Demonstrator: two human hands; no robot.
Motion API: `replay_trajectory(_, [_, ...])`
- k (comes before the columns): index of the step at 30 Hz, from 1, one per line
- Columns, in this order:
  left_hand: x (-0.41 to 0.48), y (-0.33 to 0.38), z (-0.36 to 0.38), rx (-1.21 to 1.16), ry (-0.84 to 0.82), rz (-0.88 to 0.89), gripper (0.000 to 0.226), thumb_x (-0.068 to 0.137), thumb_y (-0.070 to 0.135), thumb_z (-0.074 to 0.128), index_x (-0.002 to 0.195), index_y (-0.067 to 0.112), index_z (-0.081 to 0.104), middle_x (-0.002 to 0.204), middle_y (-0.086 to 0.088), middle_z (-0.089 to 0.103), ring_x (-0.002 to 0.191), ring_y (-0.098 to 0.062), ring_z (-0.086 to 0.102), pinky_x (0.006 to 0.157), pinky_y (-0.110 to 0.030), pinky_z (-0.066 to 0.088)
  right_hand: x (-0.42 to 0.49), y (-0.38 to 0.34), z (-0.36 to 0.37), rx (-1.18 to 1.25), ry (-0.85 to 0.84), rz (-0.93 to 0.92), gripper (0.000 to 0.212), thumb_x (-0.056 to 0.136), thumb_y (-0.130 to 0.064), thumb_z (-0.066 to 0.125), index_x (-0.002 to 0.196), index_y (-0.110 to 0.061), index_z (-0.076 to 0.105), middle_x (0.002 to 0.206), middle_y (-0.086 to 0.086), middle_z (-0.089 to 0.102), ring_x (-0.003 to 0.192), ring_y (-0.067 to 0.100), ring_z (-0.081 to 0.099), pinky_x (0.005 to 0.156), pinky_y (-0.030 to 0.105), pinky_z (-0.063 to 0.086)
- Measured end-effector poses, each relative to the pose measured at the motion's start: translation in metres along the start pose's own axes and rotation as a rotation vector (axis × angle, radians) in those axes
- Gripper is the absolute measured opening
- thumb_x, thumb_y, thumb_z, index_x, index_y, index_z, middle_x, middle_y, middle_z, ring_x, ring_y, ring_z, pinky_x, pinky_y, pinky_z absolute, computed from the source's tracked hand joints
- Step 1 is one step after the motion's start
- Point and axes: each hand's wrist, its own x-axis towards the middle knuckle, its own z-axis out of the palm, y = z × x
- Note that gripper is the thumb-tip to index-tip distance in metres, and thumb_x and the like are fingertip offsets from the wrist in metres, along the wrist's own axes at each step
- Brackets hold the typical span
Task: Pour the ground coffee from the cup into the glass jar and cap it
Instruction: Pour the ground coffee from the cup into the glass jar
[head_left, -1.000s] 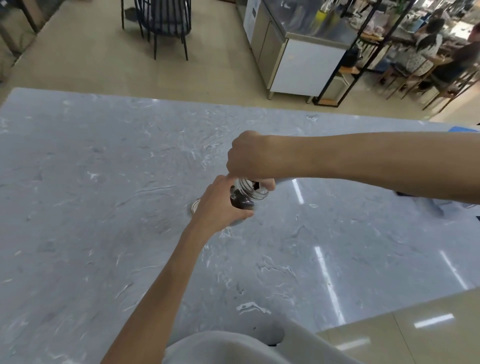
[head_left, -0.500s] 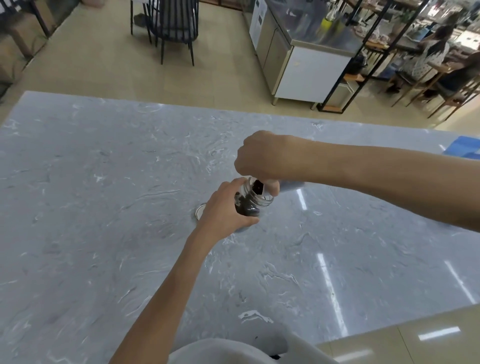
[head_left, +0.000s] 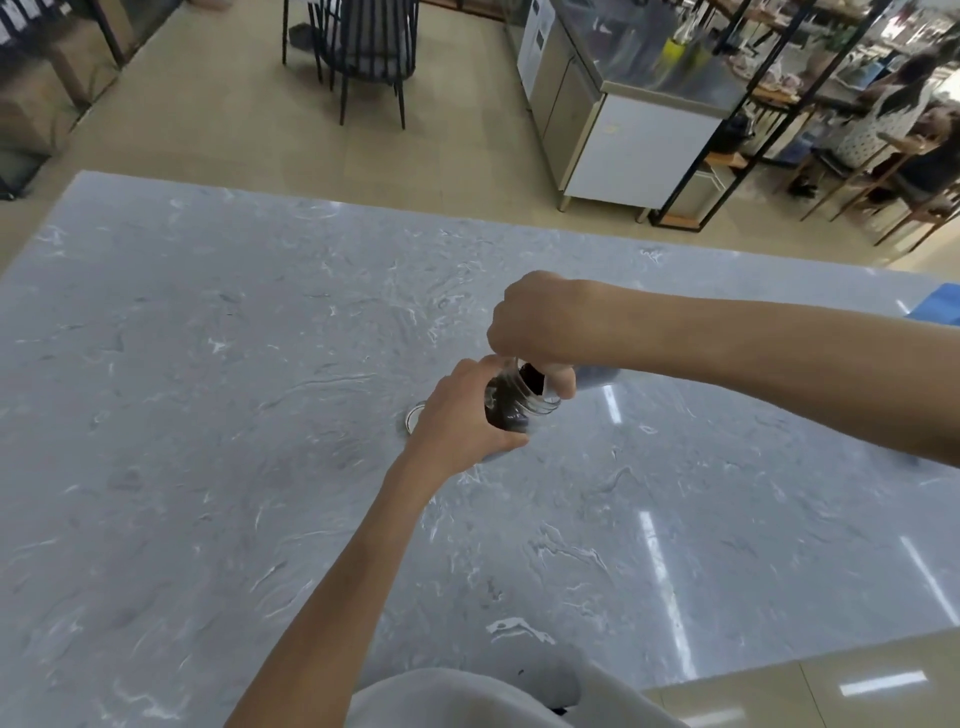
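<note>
Nearest the camera, a grey garment (head_left: 467, 696) is seen at the bottom edge, and from it the left forearm reaches forward over the marbled grey bench (head_left: 208, 467). The left hand (head_left: 457, 421) is wrapped around the body of the glass jar (head_left: 511, 402), which is held tilted above the middle of the bench; whether its base touches the surface cannot be told. Dark ground coffee (head_left: 506, 410) is seen filling much of the jar. The right hand (head_left: 540, 322) is clenched over the jar's mouth, gripping a pale cup (head_left: 563, 382) tipped into the threaded neck; only a small part of the cup is visible.

The jar is judged stiff, smooth and breakable, moderately light even when filled, so it is best held around the body, as it is now, with the threaded neck left free for capping. The cup is judged light, and the grounds loose and easily spilled if the rims are parted too soon.

Just left of the left hand, a small round lid (head_left: 413, 418) lies flat on the bench, partly hidden by the hand. A blue object (head_left: 935, 312) lies at the far right edge. Nothing is seen in the way of the lid. Beyond the bench, a dark chair (head_left: 363, 57), a steel counter unit (head_left: 639, 130) and seated people are seen.
</note>
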Motion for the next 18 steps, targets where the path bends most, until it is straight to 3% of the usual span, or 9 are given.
replay_trajectory(5, [0.0001,-0.0009,-0.0011,-0.023,0.016,-0.008,0.083,0.069,0.035,0.089,0.140,0.035,0.045,0.124,0.003,0.053,0.108,-0.017,0.058,0.086,-0.030,0.045,-0.0005,0.0003,-0.0034,0.009,-0.003,0.003,0.044,0.058,-0.050,0.087,0.063,-0.019,0.055,0.055,-0.009,0.049,0.046,0.010,0.042,0.041,0.020,0.027])
replay_trajectory(11, [0.0010,0.0014,0.0040,0.009,-0.005,-0.013,0.083,0.069,0.035,0.089,0.140,0.034,0.046,0.125,0.001,0.053,0.111,-0.021,0.058,0.091,-0.035,0.048,0.0017,-0.0041,-0.0017,0.012,-0.017,-0.016,0.049,0.052,-0.052,0.087,0.055,-0.022,0.048,0.051,-0.011,0.048,0.046,0.008,0.041,0.040,0.018,0.025])
replay_trajectory(15, [0.0000,0.0014,0.0057,0.048,-0.016,-0.004,0.084,0.068,0.036,0.088,0.140,0.035,0.046,0.126,0.000,0.054,0.112,-0.022,0.058,0.095,-0.042,0.051,0.0022,-0.0044,0.0039,0.010,-0.041,-0.022,0.040,0.055,-0.053,0.085,0.065,-0.023,0.061,0.057,-0.011,0.055,0.056,0.012,0.055,0.044,0.020,0.037])
replay_trajectory(18, [-0.0003,0.0008,0.0037,0.012,0.004,-0.006,0.085,0.069,0.034,0.088,0.141,0.034,0.045,0.125,-0.001,0.054,0.111,-0.022,0.058,0.093,-0.038,0.049,0.0029,-0.0056,0.0010,0.007,-0.040,-0.011,0.046,0.057,-0.053,0.086,0.062,-0.023,0.053,0.059,-0.009,0.052,0.055,0.013,0.049,0.042,0.021,0.032])
